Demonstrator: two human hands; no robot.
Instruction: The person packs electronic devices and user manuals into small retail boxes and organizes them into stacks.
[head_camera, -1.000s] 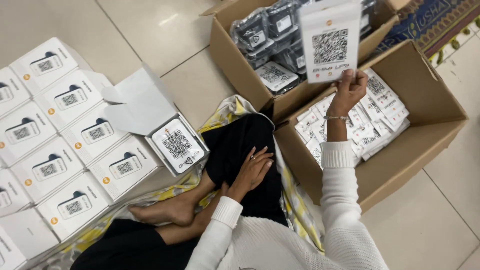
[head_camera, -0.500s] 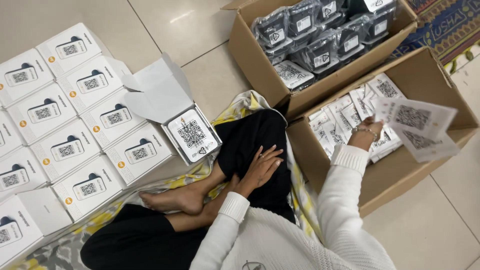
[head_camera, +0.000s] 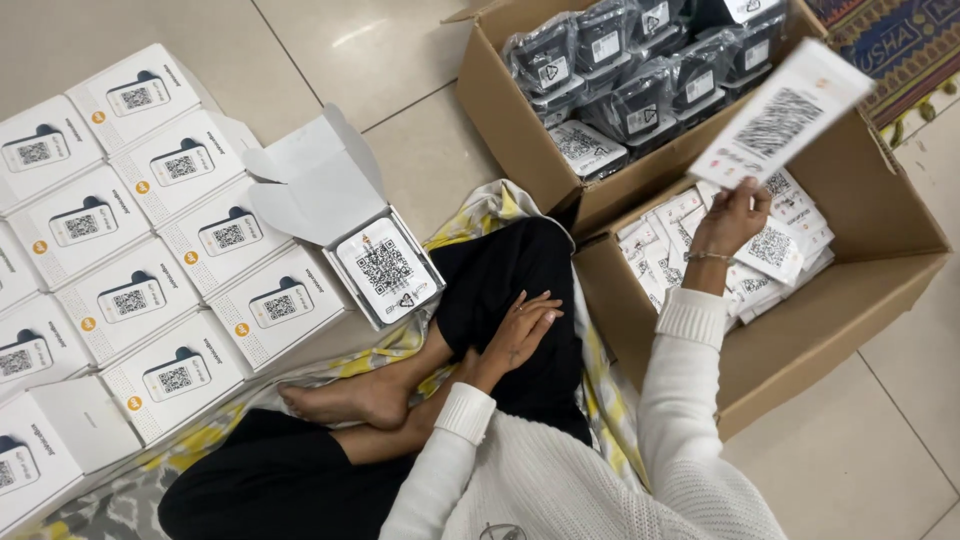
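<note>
While the left hand (head_camera: 515, 335) rests open on a knee, the right hand (head_camera: 733, 215) grips a white coded card (head_camera: 782, 115).

We are seeing the white card (head_camera: 783, 118) blurring in our right hand (head_camera: 733, 217); the frame edges are cutting the boxed rows (head_camera: 60, 300) and rug (head_camera: 890, 50).

floor (head_camera: 400, 60): pale tiles | white boxes (head_camera: 130, 240) in rows | two cardboard cartons (head_camera: 800, 340) | yellow cloth (head_camera: 480, 215) | patterned rug (head_camera: 900, 50)
</note>
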